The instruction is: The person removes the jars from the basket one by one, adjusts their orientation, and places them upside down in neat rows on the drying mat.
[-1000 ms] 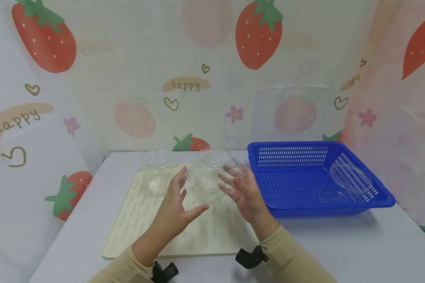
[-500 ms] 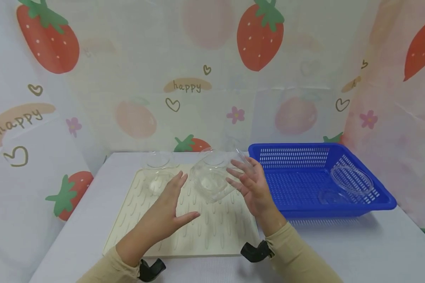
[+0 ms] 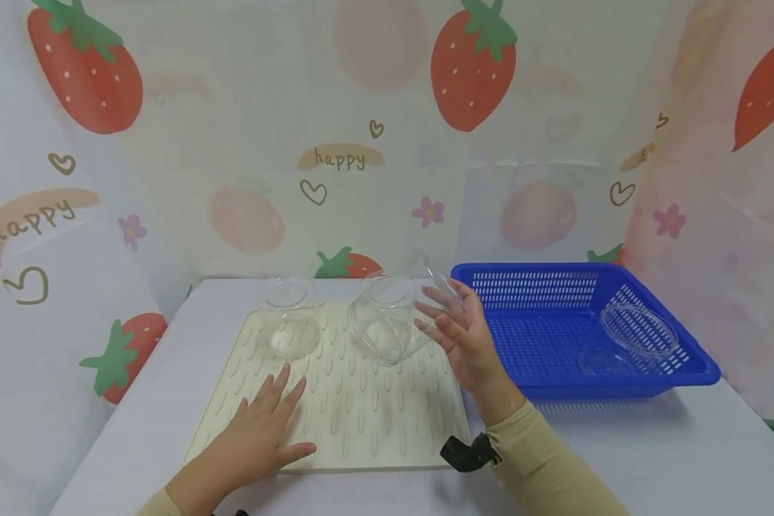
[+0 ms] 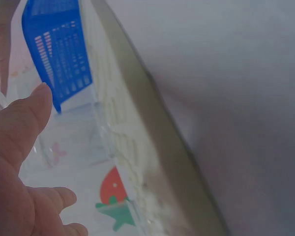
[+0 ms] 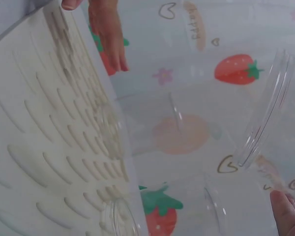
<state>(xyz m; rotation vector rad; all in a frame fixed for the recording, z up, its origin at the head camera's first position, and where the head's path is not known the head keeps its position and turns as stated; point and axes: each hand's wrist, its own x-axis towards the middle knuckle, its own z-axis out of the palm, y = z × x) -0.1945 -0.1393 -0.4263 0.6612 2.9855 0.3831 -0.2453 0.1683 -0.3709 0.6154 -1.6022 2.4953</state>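
The right hand (image 3: pixel 467 344) holds the clear jar (image 5: pixel 273 98) in the air over the pale mat (image 3: pixel 355 437), tilted, its rimmed end low and toward the left. Its fingers wrap one side of the jar, spread rather than tightly closed. The left hand (image 3: pixel 258 426) holds nothing, its fingers wide apart over the near left of the mat.

With one hand carrying the jar, its smooth wall could slide or turn in those spread fingers, and a drop onto the mat or table (image 3: pixel 129 437) could crack it. The right standing jar (image 5: pixel 187 211) is just behind the raised one as the head camera sees it; both are see-through and their outlines overlap, so a misjudged depth could knock it over. The left standing jar (image 3: pixel 290 337) sits beyond the left fingertips, and a careless reach forward could tip it. Swinging right, the held jar could clip the near rim of the blue basket (image 3: pixel 555 385), where a clear ring-shaped piece (image 3: pixel 638 331) leans inside.
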